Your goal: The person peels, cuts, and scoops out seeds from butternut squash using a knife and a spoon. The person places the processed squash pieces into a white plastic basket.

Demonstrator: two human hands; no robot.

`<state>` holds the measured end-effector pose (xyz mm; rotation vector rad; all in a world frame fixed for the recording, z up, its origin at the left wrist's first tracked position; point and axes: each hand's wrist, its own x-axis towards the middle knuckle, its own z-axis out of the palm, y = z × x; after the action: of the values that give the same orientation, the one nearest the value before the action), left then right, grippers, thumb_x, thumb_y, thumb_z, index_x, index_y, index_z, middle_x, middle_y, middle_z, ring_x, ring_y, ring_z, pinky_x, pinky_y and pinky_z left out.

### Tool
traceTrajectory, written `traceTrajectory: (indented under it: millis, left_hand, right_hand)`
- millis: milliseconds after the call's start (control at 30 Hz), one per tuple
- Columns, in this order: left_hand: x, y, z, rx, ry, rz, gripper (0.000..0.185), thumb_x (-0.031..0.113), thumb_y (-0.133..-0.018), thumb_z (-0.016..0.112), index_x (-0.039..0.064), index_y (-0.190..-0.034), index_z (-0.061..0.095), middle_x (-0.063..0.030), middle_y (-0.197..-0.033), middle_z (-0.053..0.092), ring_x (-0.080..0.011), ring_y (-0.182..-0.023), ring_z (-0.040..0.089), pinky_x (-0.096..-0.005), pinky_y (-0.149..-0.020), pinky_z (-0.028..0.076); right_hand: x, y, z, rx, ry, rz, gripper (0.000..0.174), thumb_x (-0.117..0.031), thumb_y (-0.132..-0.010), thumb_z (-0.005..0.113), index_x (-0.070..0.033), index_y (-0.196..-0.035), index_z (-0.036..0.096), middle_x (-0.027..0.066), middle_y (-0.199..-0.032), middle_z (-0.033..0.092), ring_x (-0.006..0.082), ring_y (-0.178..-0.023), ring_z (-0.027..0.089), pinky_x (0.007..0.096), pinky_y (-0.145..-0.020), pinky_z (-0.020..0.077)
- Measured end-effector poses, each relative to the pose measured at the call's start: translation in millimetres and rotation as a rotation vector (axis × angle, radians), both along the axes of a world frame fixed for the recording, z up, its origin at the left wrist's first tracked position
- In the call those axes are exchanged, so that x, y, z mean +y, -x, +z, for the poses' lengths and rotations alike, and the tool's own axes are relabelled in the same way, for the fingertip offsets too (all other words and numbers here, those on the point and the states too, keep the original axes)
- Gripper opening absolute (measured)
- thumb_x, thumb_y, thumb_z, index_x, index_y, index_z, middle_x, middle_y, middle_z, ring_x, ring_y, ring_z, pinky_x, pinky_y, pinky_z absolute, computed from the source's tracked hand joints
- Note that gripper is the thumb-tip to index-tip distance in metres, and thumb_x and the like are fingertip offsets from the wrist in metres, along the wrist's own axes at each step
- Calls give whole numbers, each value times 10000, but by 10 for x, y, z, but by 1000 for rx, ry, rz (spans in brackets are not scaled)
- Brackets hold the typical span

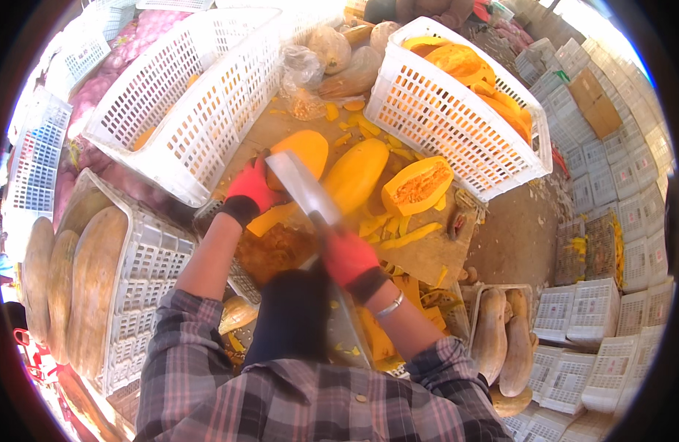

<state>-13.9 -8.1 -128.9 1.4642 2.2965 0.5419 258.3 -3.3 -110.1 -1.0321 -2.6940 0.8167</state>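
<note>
My left hand (254, 188), in a red glove with a dark cuff, steadies a peeled orange pumpkin piece (306, 149) on the board. In my right hand (348, 257), gloved alike and blurred, is the handle of a cleaver (303, 185). Its broad blade slants up and left across the piece, hiding part of it; whether it touches the flesh I cannot tell. Beside the blade lies a long peeled pumpkin (361, 168). Farther right, a cut pumpkin piece (419, 185) shows its seedy hollow. Pumpkin pulp (273, 251) lies below my hands.
A white plastic crate (428, 105) at upper right holds peeled pumpkin pieces. Another white crate (207, 121) stands upper left. Unpeeled pumpkins (99, 282) fill a crate at left; more pumpkins (491, 331) lie lower right. Peel strips (411, 236) litter the board (444, 254). Stacked crates (593, 309) line the right.
</note>
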Motion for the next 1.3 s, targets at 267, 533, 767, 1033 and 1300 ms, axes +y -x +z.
traceTrajectory:
  millis: [267, 533, 767, 1033, 1300]
  left_hand:
    - [-22, -86, -60, 91, -53, 1, 1165, 512, -665, 868, 79, -1567, 272, -277, -1498, 396, -466, -1326, 458, -500, -1095, 424]
    - [-30, -85, -26, 28, -55, 4, 1139, 489, -675, 867, 93, -1566, 278, -275, -1505, 388, -456, -1344, 442, -498, -1104, 412]
    - [-12, -89, -15, 52, -69, 11, 1118, 454, -676, 878, 88, -1555, 291, -274, -1512, 384, -464, -1327, 454, -500, -1099, 418]
    - [-18, -86, -27, 28, -101, 22, 1110, 452, -672, 878, 74, -1545, 307, -274, -1495, 399, -460, -1333, 447, -507, -1097, 418]
    - [-33, -147, -33, 98, -86, 15, 1101, 440, -666, 885, 75, -1537, 318, -260, -1483, 418, -464, -1328, 443, -520, -1085, 423]
  right_hand:
    - [262, 362, -184, -16, -138, -82, 519, -155, -974, 503, -137, -1487, 430, 252, -1090, 632, 427, -902, 662, 510, -790, 544]
    - [703, 292, -130, 45, -41, -73, 507, -143, -974, 495, -141, -1478, 436, 256, -1127, 621, 439, -921, 662, 518, -793, 551]
    - [387, 250, -227, -44, -8, -89, 519, -142, -969, 510, -139, -1481, 426, 254, -1096, 630, 440, -893, 661, 526, -783, 548]
    - [642, 235, -155, 15, -32, 36, 549, -151, -967, 524, -139, -1501, 396, 247, -1096, 641, 431, -894, 664, 520, -776, 545]
    - [917, 457, -82, -24, -18, -128, 468, -211, -994, 509, -109, -1446, 449, 283, -1130, 632, 448, -888, 667, 535, -790, 545]
